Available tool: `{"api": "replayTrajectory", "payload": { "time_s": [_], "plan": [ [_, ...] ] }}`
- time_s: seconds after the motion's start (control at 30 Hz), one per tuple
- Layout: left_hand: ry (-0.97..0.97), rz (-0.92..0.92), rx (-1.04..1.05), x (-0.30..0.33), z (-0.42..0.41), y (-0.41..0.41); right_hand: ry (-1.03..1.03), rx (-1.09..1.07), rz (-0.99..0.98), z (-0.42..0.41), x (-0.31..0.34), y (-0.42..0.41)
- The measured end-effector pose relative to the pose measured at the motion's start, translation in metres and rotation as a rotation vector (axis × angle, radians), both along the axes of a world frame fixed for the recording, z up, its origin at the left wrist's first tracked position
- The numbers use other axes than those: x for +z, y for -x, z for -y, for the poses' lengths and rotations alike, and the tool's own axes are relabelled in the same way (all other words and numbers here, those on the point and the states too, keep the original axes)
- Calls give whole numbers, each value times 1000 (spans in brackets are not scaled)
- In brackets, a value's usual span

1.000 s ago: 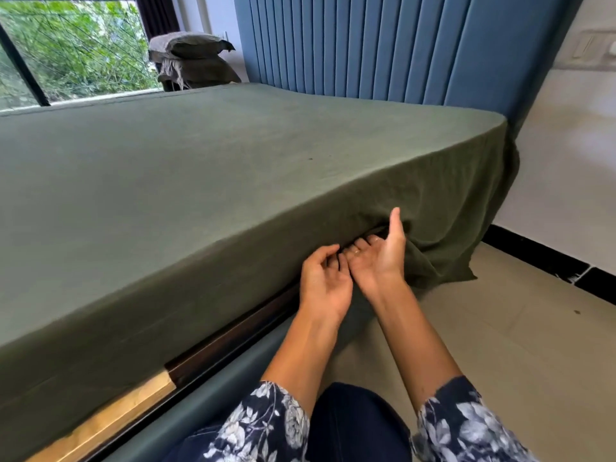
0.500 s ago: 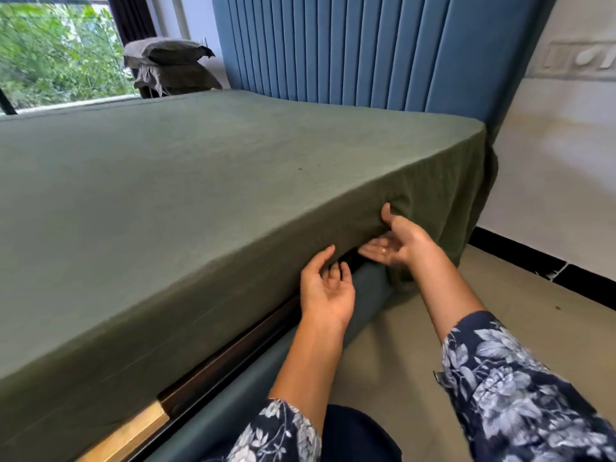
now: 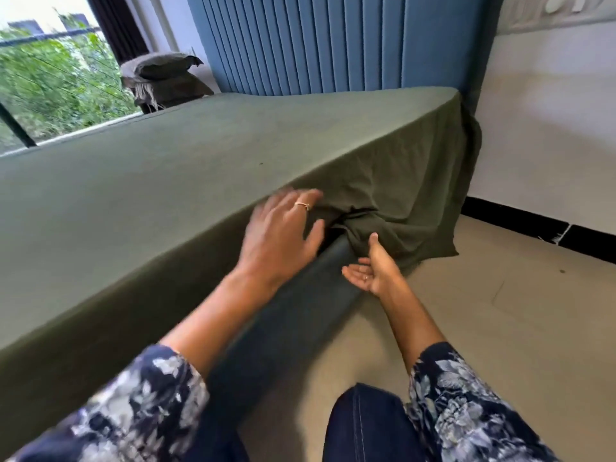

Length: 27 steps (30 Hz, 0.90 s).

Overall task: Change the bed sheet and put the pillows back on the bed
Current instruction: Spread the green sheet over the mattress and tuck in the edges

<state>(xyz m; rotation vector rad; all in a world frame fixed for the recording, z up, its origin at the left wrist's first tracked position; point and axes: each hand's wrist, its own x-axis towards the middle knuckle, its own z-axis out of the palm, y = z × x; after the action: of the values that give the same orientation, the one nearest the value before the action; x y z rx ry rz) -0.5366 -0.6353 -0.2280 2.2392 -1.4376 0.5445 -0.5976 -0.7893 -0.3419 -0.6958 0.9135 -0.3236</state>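
The green sheet (image 3: 200,168) is seen spread flat over the bed, w/ the side tucked along lower left of frame; a loose corner is left bunched at centre right, near the headboard (image 3: 333,41). Pillows (image 3: 163,78) are stacked off the bed, upper left, not yet returned. The left hand (image 3: 283,231), fingers spread, is laid against the sheet's edge, gripping nothing. The right hand (image 3: 370,266) is held palm-up below the bunched cloth, released, thumb possibly touching it.
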Motion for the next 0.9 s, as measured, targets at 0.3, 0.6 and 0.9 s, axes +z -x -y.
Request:
{"api": "replayTrajectory", "payload": {
  "time_s": [0.3,0.6,0.9],
  "plan": [
    [-609,652,165,-7,18,-59,-110,20,142,35,30,-5],
    [-573,706,173,-11,17,-57,-86,174,25,49,23,-23],
    [-765,663,180,3,35,-54,16,224,-37,65,19,-24]
  ]
}}
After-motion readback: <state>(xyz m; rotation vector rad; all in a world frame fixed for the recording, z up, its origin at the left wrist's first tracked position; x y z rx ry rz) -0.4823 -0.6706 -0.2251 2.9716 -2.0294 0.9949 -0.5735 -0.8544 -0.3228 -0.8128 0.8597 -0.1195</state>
